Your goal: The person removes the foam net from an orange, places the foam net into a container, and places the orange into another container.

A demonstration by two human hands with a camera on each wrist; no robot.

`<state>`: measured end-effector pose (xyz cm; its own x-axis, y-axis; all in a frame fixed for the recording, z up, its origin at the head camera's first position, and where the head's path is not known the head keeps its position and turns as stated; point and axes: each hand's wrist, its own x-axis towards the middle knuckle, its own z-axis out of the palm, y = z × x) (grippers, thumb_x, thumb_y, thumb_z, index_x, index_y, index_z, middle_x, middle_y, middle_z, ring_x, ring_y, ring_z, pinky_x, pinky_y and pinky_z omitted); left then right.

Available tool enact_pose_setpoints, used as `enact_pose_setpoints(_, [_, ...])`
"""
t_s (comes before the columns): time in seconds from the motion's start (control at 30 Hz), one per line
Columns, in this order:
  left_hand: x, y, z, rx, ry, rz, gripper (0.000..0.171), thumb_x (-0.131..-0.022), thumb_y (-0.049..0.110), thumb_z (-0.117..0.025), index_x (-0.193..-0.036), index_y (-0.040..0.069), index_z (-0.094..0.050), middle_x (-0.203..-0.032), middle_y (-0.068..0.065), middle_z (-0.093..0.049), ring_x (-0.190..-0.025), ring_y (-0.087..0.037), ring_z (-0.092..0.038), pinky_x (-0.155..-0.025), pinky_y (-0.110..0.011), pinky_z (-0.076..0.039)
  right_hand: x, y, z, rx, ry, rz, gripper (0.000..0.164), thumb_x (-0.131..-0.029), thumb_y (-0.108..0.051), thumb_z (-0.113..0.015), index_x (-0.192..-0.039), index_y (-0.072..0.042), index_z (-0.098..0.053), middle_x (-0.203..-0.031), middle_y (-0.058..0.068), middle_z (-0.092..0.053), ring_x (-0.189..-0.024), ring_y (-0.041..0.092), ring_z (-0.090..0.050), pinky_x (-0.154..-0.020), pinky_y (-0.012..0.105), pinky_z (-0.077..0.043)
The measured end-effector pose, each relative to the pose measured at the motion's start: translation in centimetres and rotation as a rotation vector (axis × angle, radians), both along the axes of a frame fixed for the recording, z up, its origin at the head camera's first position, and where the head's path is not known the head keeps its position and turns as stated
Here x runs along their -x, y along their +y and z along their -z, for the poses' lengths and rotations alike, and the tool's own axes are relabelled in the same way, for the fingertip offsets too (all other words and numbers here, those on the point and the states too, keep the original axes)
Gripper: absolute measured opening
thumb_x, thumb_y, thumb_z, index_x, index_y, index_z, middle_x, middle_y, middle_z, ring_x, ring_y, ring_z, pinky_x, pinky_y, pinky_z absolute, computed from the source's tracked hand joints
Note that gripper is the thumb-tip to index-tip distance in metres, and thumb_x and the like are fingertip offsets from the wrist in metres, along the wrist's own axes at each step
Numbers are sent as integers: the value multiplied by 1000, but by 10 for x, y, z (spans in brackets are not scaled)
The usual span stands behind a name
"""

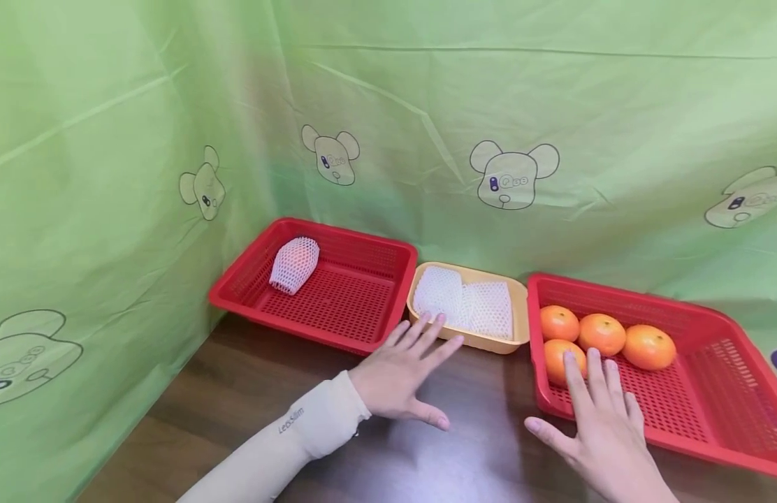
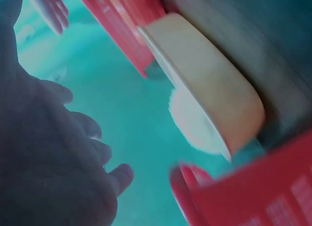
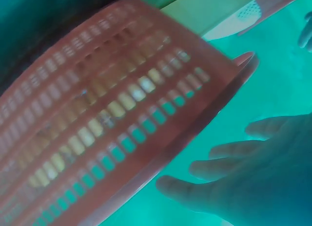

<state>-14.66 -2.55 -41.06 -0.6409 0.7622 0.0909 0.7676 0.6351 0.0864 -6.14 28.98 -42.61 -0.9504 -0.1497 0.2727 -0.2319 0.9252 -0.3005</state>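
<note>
My left hand (image 1: 401, 377), fingers spread, hovers in front of the small cream tray (image 1: 520, 307) and holds nothing. In that tray lie white foam net sleeves (image 1: 487, 307). To the right, my empty right hand (image 1: 605, 426) is held with straight fingers at the near edge of the right red basket (image 1: 696, 412). Several oranges (image 1: 648, 347) sit at that basket's left end, one of them partly behind my fingertips. The left red basket (image 1: 338, 300) contains one orange-coloured fruit in a white foam net (image 1: 295, 264). Both wrist views show spread fingers apart from the containers.
The two baskets and the tray stand in a row on a dark wooden table (image 1: 237, 391). A green curtain (image 1: 414, 140) with printed bear heads hangs behind them and along the left side.
</note>
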Motion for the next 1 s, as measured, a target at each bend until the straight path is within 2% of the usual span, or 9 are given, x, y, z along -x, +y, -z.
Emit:
enact_pose_setpoints(0.23, [12,-36,-1,12,-131,-148,118,-79,78,-65,-164,22,-6,-168,-15,6,-152,-33,9,-120,-52,-5,14,-32,-4,3,47,-62,115,-82,-58,-77,-164,-17,-8,-167,19,3,-152,40,6,-113,68,4])
enact_pose_setpoints(0.43, [25,-65,-6,21,-175,-237,118,-80,78,-63,-164,20,-4,-168,-15,6,-153,-33,8,-120,-52,-6,27,-60,-8,-11,81,-125,117,-81,-63,-75,-164,-16,-8,-165,24,-7,-151,41,-1,-110,72,-8])
enact_pose_setpoints(0.57, [32,-85,-12,28,-182,-274,117,-81,80,-59,-164,19,-3,-167,-16,7,-152,-34,10,-120,-54,-6,35,-83,-8,-15,58,-157,115,-81,-67,-72,-163,-11,-14,-166,23,-7,-151,43,-5,-108,74,-13])
enact_pose_setpoints(0.73, [41,-108,-20,32,-159,-318,116,-83,77,-60,-164,16,-2,-167,-18,7,-152,-35,9,-120,-55,-5,52,-115,-6,-11,27,-197,111,-83,-70,-67,-161,-7,-20,-163,27,-14,-149,46,-11,-109,71,-14])
enact_pose_setpoints(0.9, [53,-127,-32,6,-143,-373,115,-85,71,-64,-164,16,-1,-167,-17,9,-152,-36,10,-119,-57,-3,74,-147,-4,24,-34,-211,110,-85,-75,-60,-162,-7,-19,-164,25,-13,-148,47,-15,-109,71,-19])
enact_pose_setpoints(1.0, [62,-136,-40,4,-154,-406,116,-84,72,-64,-163,18,3,-167,-16,11,-152,-35,12,-118,-59,-4,86,-165,-7,58,-92,-206,111,-85,-77,-58,-163,-10,-16,-166,21,-9,-149,46,-13,-110,71,-18])
